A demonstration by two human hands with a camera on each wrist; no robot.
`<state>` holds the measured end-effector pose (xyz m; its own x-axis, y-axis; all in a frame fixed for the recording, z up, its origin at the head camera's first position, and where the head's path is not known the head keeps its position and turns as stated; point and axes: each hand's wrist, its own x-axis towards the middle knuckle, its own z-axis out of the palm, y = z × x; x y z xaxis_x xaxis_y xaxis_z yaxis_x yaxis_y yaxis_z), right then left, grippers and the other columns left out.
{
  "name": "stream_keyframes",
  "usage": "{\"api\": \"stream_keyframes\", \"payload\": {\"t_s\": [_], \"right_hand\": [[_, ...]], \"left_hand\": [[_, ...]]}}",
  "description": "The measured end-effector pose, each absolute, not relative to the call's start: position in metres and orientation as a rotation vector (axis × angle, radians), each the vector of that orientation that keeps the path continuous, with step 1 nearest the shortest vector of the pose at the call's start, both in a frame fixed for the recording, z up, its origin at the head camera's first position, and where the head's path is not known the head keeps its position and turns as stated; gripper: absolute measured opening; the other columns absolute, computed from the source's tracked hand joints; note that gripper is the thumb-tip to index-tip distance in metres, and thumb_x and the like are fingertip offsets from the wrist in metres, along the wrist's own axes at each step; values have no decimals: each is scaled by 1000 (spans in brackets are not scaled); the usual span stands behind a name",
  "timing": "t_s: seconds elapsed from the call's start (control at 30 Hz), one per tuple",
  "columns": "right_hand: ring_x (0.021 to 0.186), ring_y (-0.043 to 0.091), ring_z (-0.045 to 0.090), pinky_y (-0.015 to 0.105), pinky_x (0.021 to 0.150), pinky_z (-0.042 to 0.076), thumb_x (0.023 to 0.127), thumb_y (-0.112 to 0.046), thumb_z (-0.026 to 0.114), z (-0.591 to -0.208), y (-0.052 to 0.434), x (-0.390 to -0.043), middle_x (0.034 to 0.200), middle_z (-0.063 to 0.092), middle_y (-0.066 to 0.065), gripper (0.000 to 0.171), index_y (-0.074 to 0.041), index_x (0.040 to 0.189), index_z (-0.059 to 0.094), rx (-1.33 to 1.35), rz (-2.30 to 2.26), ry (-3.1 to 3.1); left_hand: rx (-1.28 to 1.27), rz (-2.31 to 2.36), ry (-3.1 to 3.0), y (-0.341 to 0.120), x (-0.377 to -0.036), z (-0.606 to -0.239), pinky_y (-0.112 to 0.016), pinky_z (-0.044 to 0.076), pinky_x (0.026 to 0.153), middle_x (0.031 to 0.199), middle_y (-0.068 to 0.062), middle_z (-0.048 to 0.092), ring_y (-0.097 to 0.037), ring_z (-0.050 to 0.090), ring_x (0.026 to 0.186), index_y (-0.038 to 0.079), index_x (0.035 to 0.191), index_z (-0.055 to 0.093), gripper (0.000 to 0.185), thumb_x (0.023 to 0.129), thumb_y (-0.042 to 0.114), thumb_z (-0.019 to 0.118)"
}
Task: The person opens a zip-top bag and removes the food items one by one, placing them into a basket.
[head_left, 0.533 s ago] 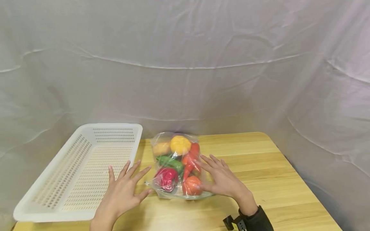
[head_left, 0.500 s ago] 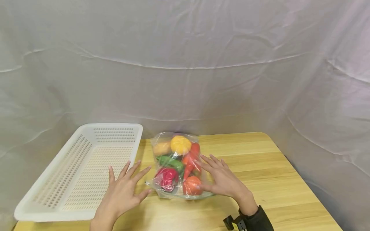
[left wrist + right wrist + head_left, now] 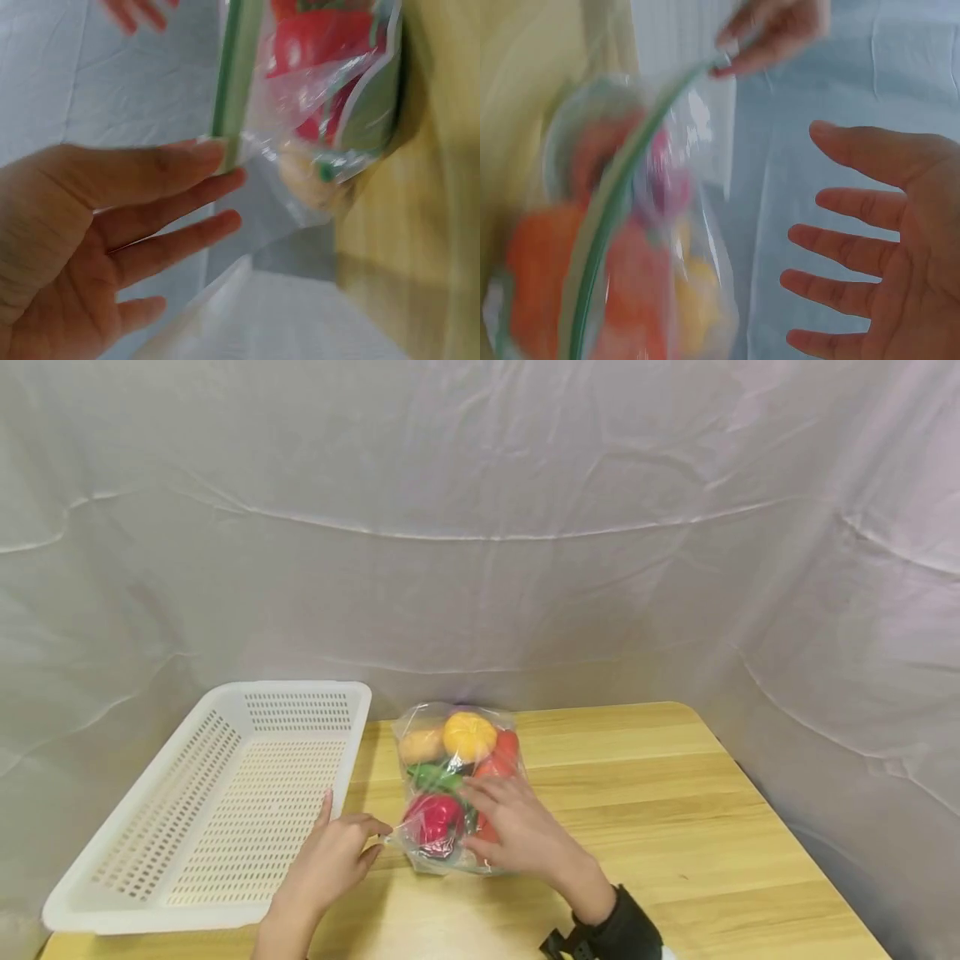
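A clear zip bag (image 3: 414, 860) of vegetables lies on the table, its green zip strip (image 3: 234, 75) facing the person. Through the plastic show a yellow pumpkin (image 3: 469, 737), a green pepper (image 3: 433, 776) and a magenta bell pepper (image 3: 433, 820). My left hand (image 3: 330, 860) pinches the bag's near left corner at the end of the zip, thumb against forefinger. Over the bag's right side hovers my right hand (image 3: 521, 827), fingers spread and holding nothing in the right wrist view. It hides much of the red and orange vegetables.
A white perforated plastic basket (image 3: 67, 889) stands left of the bag, close beside my left hand. The wooden table (image 3: 675, 827) extends to the right. Grey cloth (image 3: 480, 602) hangs behind and at the sides.
My left hand has gone from spread fingers beside the bag to pinching its corner. My right hand has moved left over the bag, covering the orange pumpkin and part of the red pepper.
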<state>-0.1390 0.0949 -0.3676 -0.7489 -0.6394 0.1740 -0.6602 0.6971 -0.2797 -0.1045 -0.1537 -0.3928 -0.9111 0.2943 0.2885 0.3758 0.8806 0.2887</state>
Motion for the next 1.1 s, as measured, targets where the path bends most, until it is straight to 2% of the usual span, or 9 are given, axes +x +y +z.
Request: {"api": "stream_keyframes", "payload": {"t_s": [0.1, 0.2, 0.4, 0.57, 0.73, 0.9, 1.1], "right_hand": [[124, 24, 50, 49, 107, 36, 84, -39, 65, -371, 76, -136, 133, 56, 4, 55, -13, 132, 53, 1110, 415, -2857], [117, 17, 57, 42, 102, 42, 85, -40, 64, -376, 63, -134, 123, 62, -1, 47, -15, 124, 60, 1145, 362, -2806], [90, 7, 66, 25, 80, 50, 84, -33, 67, -384, 50, -131, 96, 71, -8, 21, -18, 98, 72, 1192, 499, -2599], [76, 2, 64, 15, 68, 46, 78, -30, 73, -388, 47, -128, 85, 71, -10, 16, -19, 89, 74, 1141, 619, -2524], [67, -2, 59, 11, 64, 39, 75, -28, 76, -391, 45, -123, 79, 70, -12, 12, -20, 83, 73, 1104, 632, -2456], [65, -2, 57, 11, 64, 38, 75, -26, 76, -392, 45, -123, 78, 69, -11, 10, -19, 81, 72, 1101, 632, -2401], [66, 1, 58, 3, 63, 40, 78, -17, 73, -390, 46, -124, 79, 68, -5, 8, -13, 85, 72, 1161, 733, -2430]], "left_hand": [[-542, -491, -2751, -151, -107, -398, -62, 31, 103, 81, -1, 72, -16, 69, 80, 10, 80, 72, 17, 67, 2, 78], [-586, -480, -2622, -147, -107, -401, -59, 39, 99, 75, 1, 72, -12, 68, 72, 11, 77, 72, 18, 62, 4, 80], [-653, -471, -2381, -139, -105, -405, -54, 47, 90, 71, 6, 70, -5, 65, 70, 14, 73, 71, 22, 56, 14, 85], [-654, -473, -2293, -135, -101, -407, -51, 48, 86, 69, 8, 69, -4, 63, 69, 15, 70, 70, 22, 53, 17, 84], [-668, -541, -2230, -133, -97, -412, -42, 49, 80, 69, 8, 69, -6, 62, 70, 14, 72, 70, 15, 59, 19, 77], [-662, -623, -2211, -132, -96, -413, -30, 48, 70, 69, 8, 68, -8, 62, 70, 14, 72, 70, 16, 58, 14, 77], [-673, -673, -2211, -131, -97, -412, -20, 45, 68, 72, 7, 68, -8, 61, 70, 13, 74, 70, 19, 57, 10, 78]]}}
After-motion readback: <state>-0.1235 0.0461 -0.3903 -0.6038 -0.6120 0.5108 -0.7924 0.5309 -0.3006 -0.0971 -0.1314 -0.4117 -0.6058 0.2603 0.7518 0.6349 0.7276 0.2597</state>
